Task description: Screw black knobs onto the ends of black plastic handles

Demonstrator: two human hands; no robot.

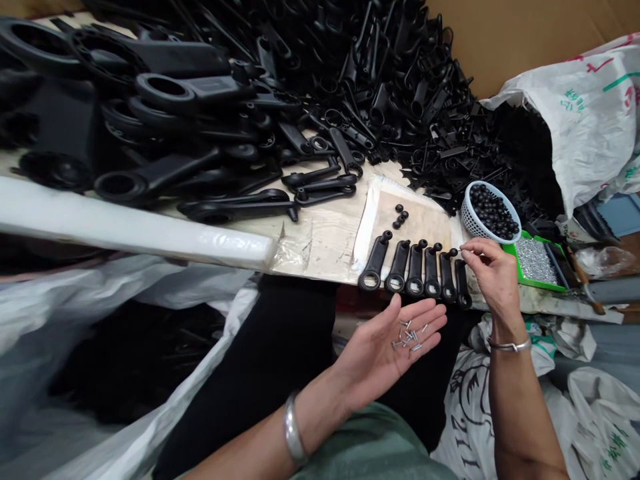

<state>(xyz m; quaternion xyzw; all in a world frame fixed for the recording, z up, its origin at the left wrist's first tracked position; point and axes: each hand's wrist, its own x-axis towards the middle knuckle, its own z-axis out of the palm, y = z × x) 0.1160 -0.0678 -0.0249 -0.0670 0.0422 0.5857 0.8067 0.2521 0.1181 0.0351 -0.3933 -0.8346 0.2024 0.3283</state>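
My left hand [387, 347] lies palm up below the table edge, fingers spread, with several small silver screws [409, 337] resting in the palm. My right hand [493, 270] is pinched on one small screw [463, 251] and holds it just above the knob end of a black plastic handle. Several such black handles [415, 270] lie side by side in a row at the table's front edge. A few loose black balls [400, 217] sit on the taped patch behind the row.
A white basket of black balls [489, 212] stands at the right, beside a green tray of screws [537, 263]. A large heap of black plastic parts [280, 93] covers the back. White sacks [585, 113] lie right and below.
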